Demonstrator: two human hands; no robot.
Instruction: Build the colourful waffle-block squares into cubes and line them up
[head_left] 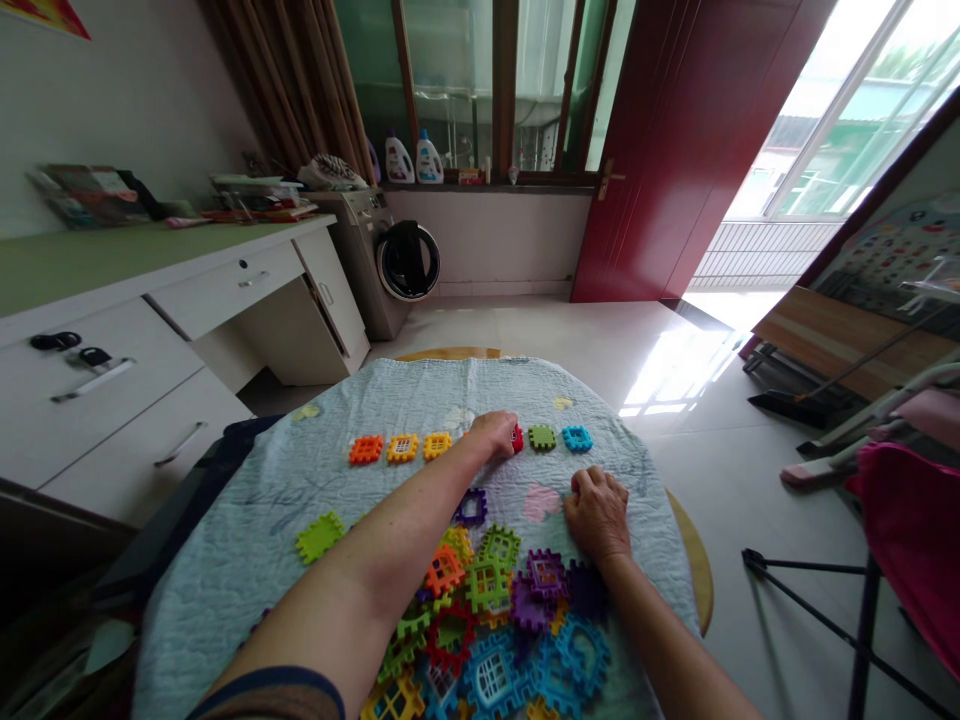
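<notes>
My left hand (pixel 495 434) reaches across the far part of the table, fingers closed at a red toothed plastic building block (pixel 517 438) in a row. To its left in the row lie an orange block (pixel 366 449) and yellow ones (pixel 437 445); to its right are a green block (pixel 541 437) and a blue block (pixel 577 438). My right hand (pixel 598 510) rests on the cloth with its fingers curled under; anything inside them is hidden. Near me is a heap of interlocking blocks (pixel 487 585) in several colours, partly covered by my left forearm. A purple square frame (pixel 471 507) lies above the heap.
A pale blue quilted cloth (pixel 247 560) covers the round table. One lime green block (pixel 319 537) lies apart at the left. Beyond stand a white desk (pixel 225 290), a washing machine (pixel 367 250) with its door ajar and a red door (pixel 660 150). A pink chair (pixel 907 540) is at the right.
</notes>
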